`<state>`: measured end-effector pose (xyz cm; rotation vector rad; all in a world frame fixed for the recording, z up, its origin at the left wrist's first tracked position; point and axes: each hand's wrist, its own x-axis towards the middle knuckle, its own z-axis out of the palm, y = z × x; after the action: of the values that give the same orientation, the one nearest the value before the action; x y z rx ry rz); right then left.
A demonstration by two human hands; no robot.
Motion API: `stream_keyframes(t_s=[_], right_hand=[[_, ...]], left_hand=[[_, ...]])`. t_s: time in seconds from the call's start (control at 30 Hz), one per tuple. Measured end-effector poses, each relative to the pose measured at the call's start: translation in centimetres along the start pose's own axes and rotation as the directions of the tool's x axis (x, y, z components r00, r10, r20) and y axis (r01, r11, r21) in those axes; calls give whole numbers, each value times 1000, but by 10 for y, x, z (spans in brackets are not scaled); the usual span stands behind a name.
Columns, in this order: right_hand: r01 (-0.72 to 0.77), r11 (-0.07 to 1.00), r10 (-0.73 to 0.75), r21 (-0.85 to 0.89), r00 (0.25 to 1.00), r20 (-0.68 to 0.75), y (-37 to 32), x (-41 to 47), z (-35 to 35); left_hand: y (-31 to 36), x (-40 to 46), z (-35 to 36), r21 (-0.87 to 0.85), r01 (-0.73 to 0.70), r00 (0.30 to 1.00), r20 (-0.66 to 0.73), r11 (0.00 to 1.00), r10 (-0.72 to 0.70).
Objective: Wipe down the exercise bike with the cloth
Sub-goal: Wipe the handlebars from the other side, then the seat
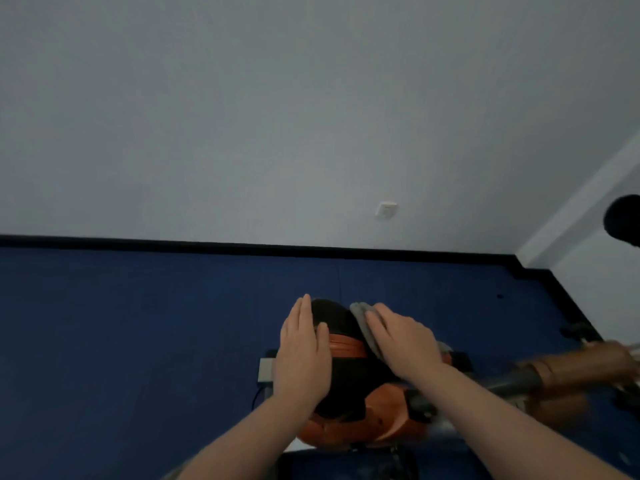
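My right hand (401, 341) lies flat, fingers straight, pressing the small grey cloth (363, 323) on the black and orange exercise bike (349, 382); my left hand (303, 351) rests flat beside it

We count two hands: one left hand (304, 355) and one right hand (405, 337), each on a bare forearm, so two forearms as well. We see one grey cloth (363, 323), one exercise bike (349, 386) with a black and orange body, and one orange band (346, 348) across its top. We make out one grey pedal block (266, 370) at its left side. On the wall we count one white socket plate (386, 210). One dark rounded object (623, 220) sits at the right edge; we cannot tell what it is. One black skirting strip (207, 244) borders one blue floor (121, 323).
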<state>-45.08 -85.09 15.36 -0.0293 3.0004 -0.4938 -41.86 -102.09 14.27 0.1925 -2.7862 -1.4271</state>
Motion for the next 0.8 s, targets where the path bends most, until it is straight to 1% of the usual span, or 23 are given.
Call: stream_keyframes(t_s=[0.1,0.13,0.17,0.23,0.3,0.33,0.37,0.4,0.5,0.53,0.57,0.63,0.67,0.7,0.73,0.8], right_hand=[[-215,976,216,11,976,-36,-24,11,7],[-230,973,232,31,971,-53,-37,14,12],[-205,977,209,54,975,-82,-48,15,16],[-59,991,73,119,990,-117,-56,11,19],[159,973,-148,168,986,-73,-41,4,14],[235,957,-232,173,972,-34,-30,1,11],[259,953,-264,159,965,9,-19,1,9],[232,964,-240,127,969,58,-10,5,6],[52,996,-67,71,973,220,-11,31,4],[38,995,-59,88,965,255,-21,39,5],[55,991,-85,123,962,261,-32,45,6],[85,962,-141,261,968,208,-53,51,9],[119,943,-182,312,967,180,-60,50,9],[204,925,-265,321,950,162,-65,47,10],[323,898,-379,298,913,150,-67,44,10],[571,782,-614,251,775,149,-63,42,8]], left_hand=[[0,-6,0,-54,29,995,-91,998,-34],[-1,-6,0,-82,32,993,-109,996,-41],[0,-7,-1,-106,30,992,-120,994,-43],[0,-8,-1,-111,28,989,-142,993,-44],[0,-9,0,-86,49,983,-170,995,-63],[-1,-10,1,-71,65,980,-182,995,-77],[-2,-12,1,-61,83,977,-190,995,-93],[-2,-14,1,-54,101,975,-193,993,-110],[-3,-22,4,-66,141,974,-172,988,-150],[-4,-26,5,-72,149,974,-161,986,-159],[-5,-31,6,-73,161,974,-149,984,-170],[-6,-40,5,-71,199,972,-110,977,-206],[-7,-44,4,-65,214,971,-93,975,-219],[-7,-48,2,-56,220,971,-81,974,-224],[-7,-51,0,-52,213,973,-77,976,-217],[-6,-55,-4,-46,175,981,-76,984,-178]])
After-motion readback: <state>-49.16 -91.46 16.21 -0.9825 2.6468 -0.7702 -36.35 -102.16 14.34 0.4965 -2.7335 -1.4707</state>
